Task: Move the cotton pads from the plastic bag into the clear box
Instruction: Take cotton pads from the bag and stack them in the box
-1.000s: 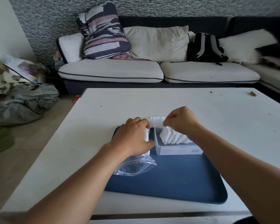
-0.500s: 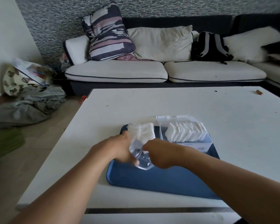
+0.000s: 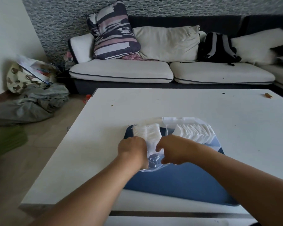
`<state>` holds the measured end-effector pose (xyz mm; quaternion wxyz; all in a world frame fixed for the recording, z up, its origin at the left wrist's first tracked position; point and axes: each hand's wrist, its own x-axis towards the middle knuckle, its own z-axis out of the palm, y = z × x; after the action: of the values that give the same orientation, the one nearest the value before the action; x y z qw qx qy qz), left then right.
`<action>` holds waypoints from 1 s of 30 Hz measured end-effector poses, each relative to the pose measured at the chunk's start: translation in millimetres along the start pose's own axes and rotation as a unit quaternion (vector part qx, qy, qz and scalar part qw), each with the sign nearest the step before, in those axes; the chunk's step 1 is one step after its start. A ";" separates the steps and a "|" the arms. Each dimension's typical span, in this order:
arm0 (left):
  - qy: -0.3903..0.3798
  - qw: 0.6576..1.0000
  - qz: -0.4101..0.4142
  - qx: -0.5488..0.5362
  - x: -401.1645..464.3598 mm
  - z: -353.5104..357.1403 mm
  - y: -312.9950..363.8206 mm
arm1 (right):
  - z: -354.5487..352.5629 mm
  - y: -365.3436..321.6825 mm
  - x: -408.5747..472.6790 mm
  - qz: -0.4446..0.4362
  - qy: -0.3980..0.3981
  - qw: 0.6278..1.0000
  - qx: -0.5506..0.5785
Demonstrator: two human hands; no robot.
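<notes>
White and wide, the bench (image 3: pixel 186 108) stands before a sofa (image 3: pixel 153 70) with pale seat cushions, and near its front edge carries one blue tray (image 3: pixel 178 180). Both hands meet over the tray's left half. The left hand (image 3: pixel 132 150) has its fingers curled down onto the left edge of the plastic bag (image 3: pixel 151 154), gripping it; the right hand (image 3: pixel 173 150) curls round the bag's right edge in the same way (the fingertips themselves are hidden under the knuckles). The bag lies between the two hands, its clear lower end sagging toward the viewer and its far end packed with cotton pads (image 3: pixel 147 130), which sit just beyond the fingers in what looks like two side-by-side stacks; the single pads are too blurred to count. Just right of the bag, touching or nearly so, stands one clear box (image 3: pixel 183 121), its lid tipped open at the back, with a second row of white pads (image 3: pixel 194 132) standing on edge inside it, beyond the right wrist. On the sofa rest a striped pillow (image 3: pixel 112 31) and a black backpack (image 3: pixel 216 46).
</notes>
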<state>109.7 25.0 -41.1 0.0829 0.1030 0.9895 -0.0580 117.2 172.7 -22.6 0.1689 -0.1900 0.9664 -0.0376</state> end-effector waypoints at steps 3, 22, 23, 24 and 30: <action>0.061 0.997 -0.022 -0.048 1.4 -2.5 2.0 | -11.0 4.3 -8.6 -0.014 0.033 0.998 0.042; 0.206 0.954 -0.004 -0.219 5.3 -21.4 -29.4 | -3.7 -8.0 20.3 0.072 0.199 0.971 -0.110; 0.203 0.954 -0.005 -0.220 5.7 -21.1 -29.9 | -3.5 -8.9 21.9 0.073 0.202 0.970 -0.116; 0.200 0.955 -0.007 -0.221 6.2 -20.6 -30.2 | -2.9 -9.2 23.2 0.072 0.203 0.969 -0.118; 0.184 0.957 -0.007 -0.223 9.3 -21.8 -29.6 | 3.9 -7.0 29.4 0.071 0.218 0.965 -0.126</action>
<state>91.1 0.9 -18.5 -0.0798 0.0839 0.9762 0.1835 95.4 155.0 -34.5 -0.0693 -0.1274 0.9878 0.0557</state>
